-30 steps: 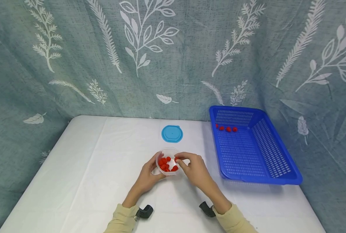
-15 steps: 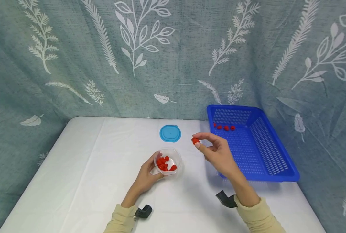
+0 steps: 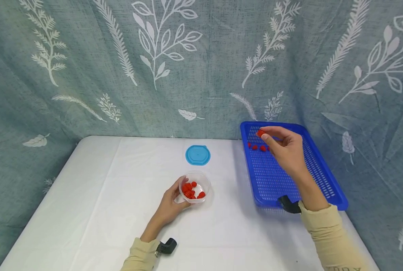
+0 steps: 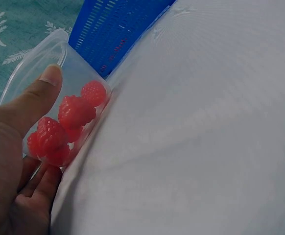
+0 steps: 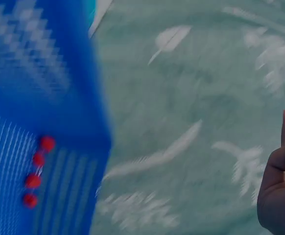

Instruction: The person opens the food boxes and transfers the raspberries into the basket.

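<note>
I see the right hand [image 3: 284, 148] raised above the far end of the basket [image 3: 327, 188], and it pinches one red berry [image 3: 260, 133] between thumb and forefinger. The berry sits at the fingertips, on the left side of the hand, over the far left corner of the basket. In the right wrist view only the edge of this hand [image 5: 281, 186] shows, with a bit of red at the top of the fingers (the picture is blurred there).

Inside the basket a short row of berries [image 3: 255, 147] lies on the floor near the far wall, just under the held berry and apart from it. The right wrist view shows four of them [image 5: 36, 171] in a line.

The left hand [image 3: 170, 203] holds the tub [image 3: 195, 187] at its near left side; the thumb [image 4: 43, 93] presses on the wall and the other fingers curl under it. The tub is clear, it stands on the desk [image 3: 96, 210] near the middle, and it holds a heap of red berries [image 3: 192, 190]. From the left wrist view these berries [image 4: 66, 125] lie against the wall beside the thumb.

A round blue lid [image 3: 197, 155] lies flat on the desk behind the tub, apart from it, and left of the basket.
</note>
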Tool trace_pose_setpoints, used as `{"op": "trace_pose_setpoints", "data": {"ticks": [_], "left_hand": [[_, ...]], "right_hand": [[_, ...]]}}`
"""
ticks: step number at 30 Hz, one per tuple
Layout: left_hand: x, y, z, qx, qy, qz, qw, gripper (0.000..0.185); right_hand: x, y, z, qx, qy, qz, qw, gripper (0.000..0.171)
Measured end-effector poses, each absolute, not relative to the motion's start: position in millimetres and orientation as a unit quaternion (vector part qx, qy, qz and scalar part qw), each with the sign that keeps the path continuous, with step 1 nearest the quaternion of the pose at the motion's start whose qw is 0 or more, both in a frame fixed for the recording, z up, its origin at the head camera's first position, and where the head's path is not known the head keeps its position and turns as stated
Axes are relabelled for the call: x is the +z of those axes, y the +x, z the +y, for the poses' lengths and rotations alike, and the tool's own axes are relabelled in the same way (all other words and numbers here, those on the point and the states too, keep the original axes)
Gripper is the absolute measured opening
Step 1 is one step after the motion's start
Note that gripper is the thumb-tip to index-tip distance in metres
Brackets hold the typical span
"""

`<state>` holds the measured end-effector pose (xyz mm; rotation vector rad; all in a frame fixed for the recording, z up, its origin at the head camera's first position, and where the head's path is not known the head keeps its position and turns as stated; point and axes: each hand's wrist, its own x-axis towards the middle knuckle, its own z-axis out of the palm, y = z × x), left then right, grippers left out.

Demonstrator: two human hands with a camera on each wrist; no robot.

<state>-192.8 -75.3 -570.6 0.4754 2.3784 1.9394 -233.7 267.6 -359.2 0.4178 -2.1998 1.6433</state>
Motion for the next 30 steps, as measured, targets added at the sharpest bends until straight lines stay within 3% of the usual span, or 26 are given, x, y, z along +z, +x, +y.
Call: {"op": "trace_pose_setpoints", "data": {"ticks": [5,14,24,30], "left_hand": [[-570.4,-193.4,-74.9,0.625,0.153,0.765,0.017,0.089],[-568.4,-191.7,-74.3,0.627,0.148,0.765,0.022,0.09],[-571.8,-191.5,-75.7,0.638,0.149,0.755,0.027,0.089],[-570.8,-192.4,-76.1,0.638,0.154,0.754,0.027,0.089]], "right_hand": [[-372.6,-273.8,300.5,0.58,0.118,-0.784,0.185,0.028],[-421.1,-321.2,353.6,0.58,0.004,-0.804,0.136,0.036],[-465.9,-342.3,391.7,0.486,-0.018,-0.869,0.09,0.048],[-478.8,-346.9,400.8,0.453,-0.013,-0.89,0.054,0.043]]}}
